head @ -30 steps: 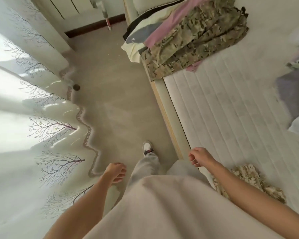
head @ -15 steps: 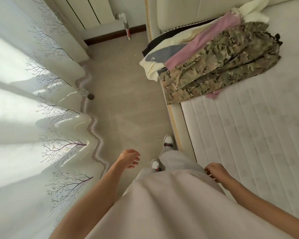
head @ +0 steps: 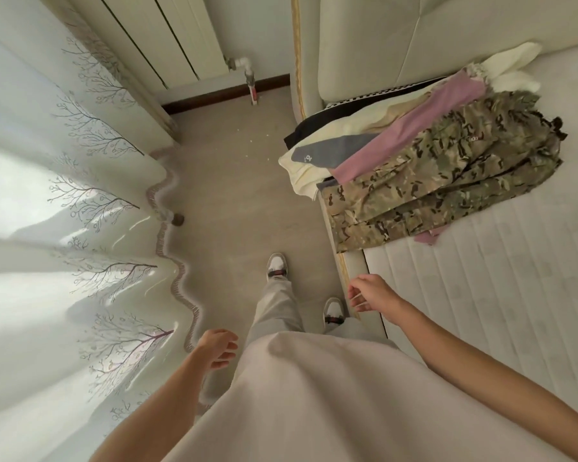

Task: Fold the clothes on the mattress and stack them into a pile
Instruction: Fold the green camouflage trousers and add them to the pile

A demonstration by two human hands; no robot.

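Person stands beside mattress [head: 501, 295]; clothes pile [head: 441, 168] lies ahead & right of right hand [head: 372, 292], the nearer one, long axis slanting toward headboard [head: 414, 38]; both it & left hand [head: 218, 348] loosely curled, holding nothing; curtain [head: 64, 228] left, bare floor [head: 241, 195] between.

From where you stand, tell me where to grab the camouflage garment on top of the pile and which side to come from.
Judging by its pose, pinch the camouflage garment at its near-left corner, where the folded layers overhang the mattress edge toward the floor. Come from the aisle side with the right hand, which hangs empty closest to it; the left hand is empty too.
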